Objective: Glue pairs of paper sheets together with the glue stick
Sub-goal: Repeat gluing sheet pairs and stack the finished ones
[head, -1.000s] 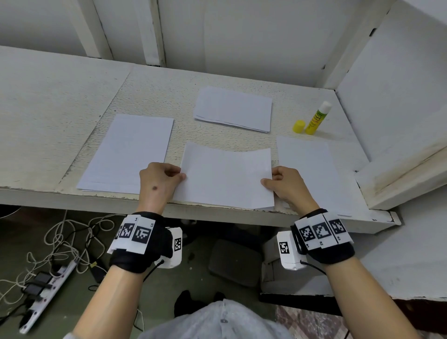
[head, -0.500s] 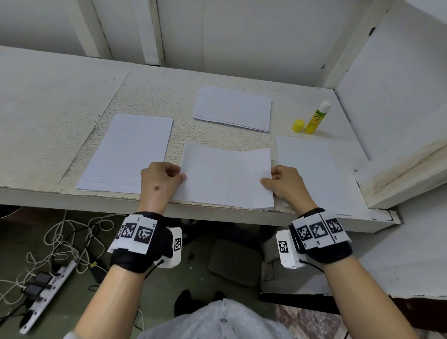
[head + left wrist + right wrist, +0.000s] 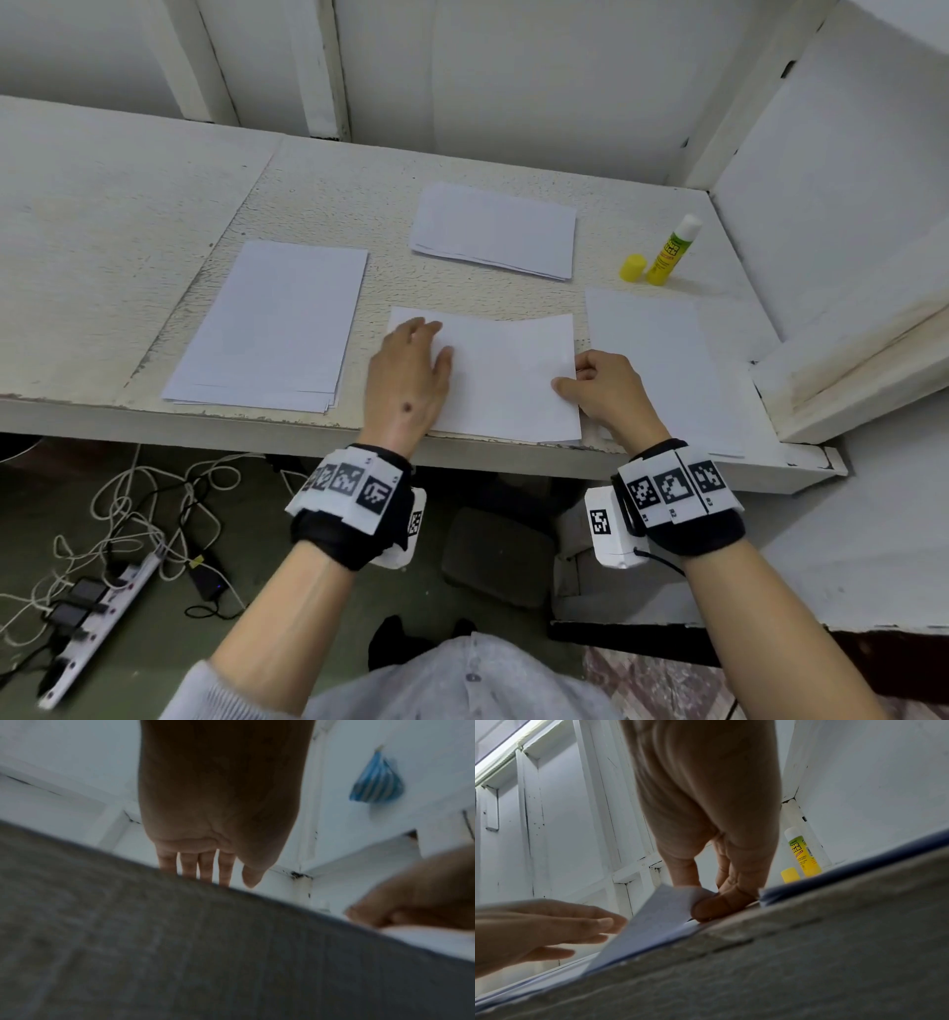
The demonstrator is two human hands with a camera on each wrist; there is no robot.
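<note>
A white paper sheet (image 3: 508, 380) lies at the front middle of the white table (image 3: 128, 216). My left hand (image 3: 411, 370) lies flat on its left part with straight fingers (image 3: 189, 866). My right hand (image 3: 601, 388) pinches the sheet's right edge, thumb on top, and that edge (image 3: 664, 914) is lifted a little. A yellow glue stick (image 3: 672, 252) stands uncapped at the back right, its yellow cap (image 3: 632, 268) beside it. The glue stick (image 3: 804, 854) and cap (image 3: 790, 875) also show behind my right hand.
A paper stack (image 3: 272, 329) lies at the left, another stack (image 3: 495, 231) at the back middle, and a sheet (image 3: 662, 360) at the right. A white ledge (image 3: 852, 370) rises on the right. Cables and a power strip (image 3: 97, 616) lie on the floor.
My left hand let go of the sheet's left edge, opened and moved forward flat onto the sheet. My right hand stays pinching the right edge.
</note>
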